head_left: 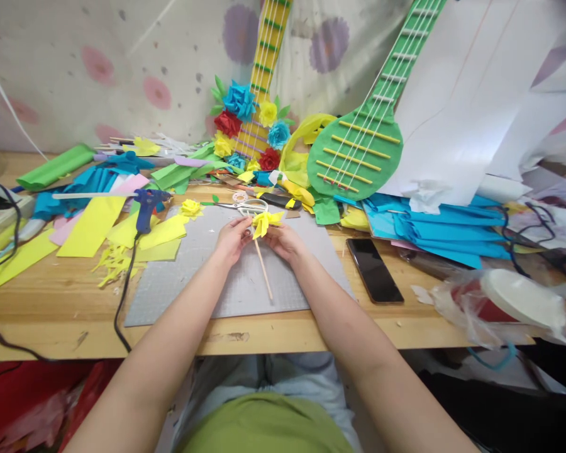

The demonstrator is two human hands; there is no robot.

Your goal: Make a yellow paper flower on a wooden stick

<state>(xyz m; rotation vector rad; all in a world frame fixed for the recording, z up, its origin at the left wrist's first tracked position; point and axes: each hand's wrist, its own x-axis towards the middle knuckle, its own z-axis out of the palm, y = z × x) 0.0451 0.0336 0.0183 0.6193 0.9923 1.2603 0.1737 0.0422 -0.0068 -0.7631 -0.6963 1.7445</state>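
A yellow paper flower (266,223) sits at the top of a thin wooden stick (264,267), held up over the grey cutting mat (170,289). My left hand (236,238) is closed, its fingertips pinching the stick just beside the flower. From the other side my right hand (285,240) has its fingers closed on the flower's petals; some of those fingers are hidden behind the paper. White-handled scissors (255,206) lie just beyond the hands, and a finished yellow flower (191,209) rests to their left.
A blue glue gun (149,211) with its cord lies at left among yellow paper strips (92,226). At right are a black phone (374,270) and blue crepe paper (443,226). Green (353,154) and yellow (270,50) paper instruments lean at the back.
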